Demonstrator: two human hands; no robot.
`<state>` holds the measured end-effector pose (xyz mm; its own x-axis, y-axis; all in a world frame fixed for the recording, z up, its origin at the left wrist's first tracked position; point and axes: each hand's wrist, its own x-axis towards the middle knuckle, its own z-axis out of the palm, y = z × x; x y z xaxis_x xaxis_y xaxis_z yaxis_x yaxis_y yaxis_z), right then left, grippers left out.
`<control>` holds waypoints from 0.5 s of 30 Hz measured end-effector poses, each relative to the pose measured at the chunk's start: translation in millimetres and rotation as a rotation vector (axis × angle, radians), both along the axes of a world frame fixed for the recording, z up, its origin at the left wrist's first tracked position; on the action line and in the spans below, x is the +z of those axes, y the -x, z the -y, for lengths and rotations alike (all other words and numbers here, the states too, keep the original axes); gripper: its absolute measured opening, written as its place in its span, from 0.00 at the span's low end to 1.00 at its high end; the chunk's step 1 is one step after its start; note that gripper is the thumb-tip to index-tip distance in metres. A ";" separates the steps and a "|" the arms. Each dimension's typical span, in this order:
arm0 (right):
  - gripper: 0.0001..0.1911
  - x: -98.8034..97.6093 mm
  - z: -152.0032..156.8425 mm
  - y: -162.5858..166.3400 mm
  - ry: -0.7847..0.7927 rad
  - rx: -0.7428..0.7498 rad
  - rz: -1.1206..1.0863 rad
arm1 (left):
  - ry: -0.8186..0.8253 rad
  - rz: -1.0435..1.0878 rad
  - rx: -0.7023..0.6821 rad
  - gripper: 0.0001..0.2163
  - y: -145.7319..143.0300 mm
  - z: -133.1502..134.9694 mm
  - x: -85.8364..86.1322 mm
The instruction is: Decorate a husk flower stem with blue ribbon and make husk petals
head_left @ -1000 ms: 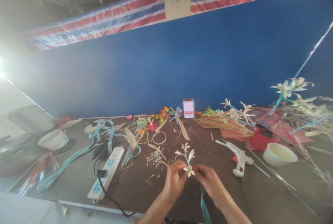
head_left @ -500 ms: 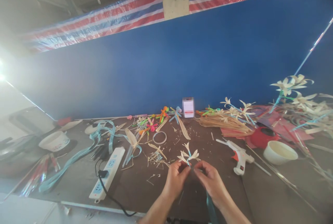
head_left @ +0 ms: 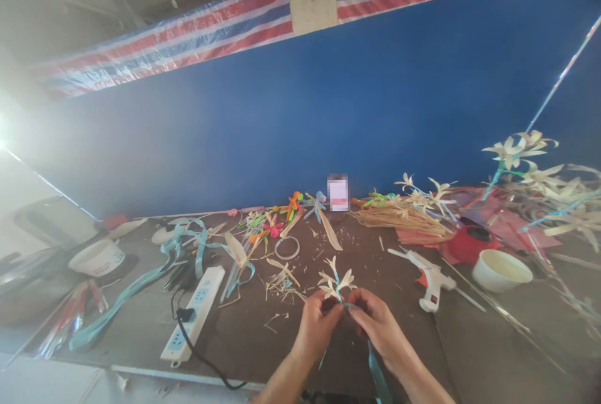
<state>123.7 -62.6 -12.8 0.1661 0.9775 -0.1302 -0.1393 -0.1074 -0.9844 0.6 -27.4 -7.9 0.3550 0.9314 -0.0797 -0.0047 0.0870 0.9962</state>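
Both my hands meet low in the middle of the view over a dark brown table [head_left: 244, 335]. My left hand [head_left: 318, 326] pinches the stem of a small cream straw flower [head_left: 335, 280] whose petals stick up above my fingers. My right hand [head_left: 378, 327] is closed on the light blue ribbon [head_left: 375, 371] that runs from the flower's stem down toward me. The fingertips of the two hands touch just under the flower.
A white glue gun [head_left: 429, 279] lies right of my hands, with a white bowl [head_left: 499, 269] and a red object [head_left: 470, 243] beyond. A white power strip [head_left: 192, 313] with black cord lies left. Straw bundles [head_left: 406, 219], finished flowers [head_left: 530, 163], ribbons and a tape ring [head_left: 287, 247] litter the back.
The flower has been turned in my fingers; a bloom that hung low by my fingertips is gone, and all petals stand above my hands. My hands stayed together.
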 end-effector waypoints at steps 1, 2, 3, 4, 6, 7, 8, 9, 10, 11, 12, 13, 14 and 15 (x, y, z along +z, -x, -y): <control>0.08 -0.8 -0.6 -0.5 0.013 0.003 -0.004 | 0.011 0.007 -0.004 0.08 0.5 -0.3 0.1; 0.09 -1.2 -1.1 -1.4 0.026 0.017 0.000 | 0.012 0.006 -0.013 0.08 1.1 -0.5 0.6; 0.11 -1.2 -1.4 -2.7 0.035 0.037 0.017 | 0.001 -0.007 -0.022 0.08 1.8 -0.8 1.2; 0.12 -0.8 -1.7 -4.2 0.036 0.061 0.048 | -0.022 -0.031 -0.028 0.08 2.5 -1.0 2.0; 0.12 0.6 -2.0 -7.3 0.022 0.096 0.133 | -0.092 -0.095 -0.028 0.08 4.0 -1.4 3.1; 0.12 1.4 -2.2 -8.5 0.009 0.100 0.177 | -0.127 -0.126 -0.025 0.08 4.7 -1.6 3.2; 0.11 2.1 -2.5 -9.5 -0.006 0.094 0.217 | -0.157 -0.152 -0.024 0.07 5.2 -1.8 3.0; 0.10 2.8 -2.8 -10.0 -0.023 0.082 0.249 | -0.181 -0.174 -0.023 0.07 5.6 -1.9 2.4; 0.09 3.4 -3.1 -10.3 -0.045 0.070 0.275 | -0.201 -0.193 -0.024 0.06 5.8 -2.2 1.5; 0.08 3.9 -3.4 -10.3 -0.069 0.058 0.295 | -0.216 -0.208 -0.025 0.05 5.8 -2.4 0.5; 0.07 4.4 -3.7 -10.2 -0.091 0.052 0.306 | -0.228 -0.221 -0.026 0.05 5.7 -2.6 -0.5; 0.07 4.7 -3.9 -10.0 -0.108 0.053 0.311 | -0.236 -0.230 -0.023 0.05 5.4 -2.8 -1.4; 0.06 4.9 -4.0 -9.8 -0.119 0.058 0.312 | -0.240 -0.235 -0.017 0.05 5.0 -3.0 -2.1; 0.06 4.8 -4.1 -9.6 -0.125 0.063 0.314 | -0.242 -0.239 -0.011 0.04 4.6 -3.0 -2.4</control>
<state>133.3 -58.6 -8.0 0.1181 0.9922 0.0391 0.1756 0.0179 -0.9843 -3.9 -24.3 -10.3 0.3627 0.9299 0.0611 0.2310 -0.1532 0.9608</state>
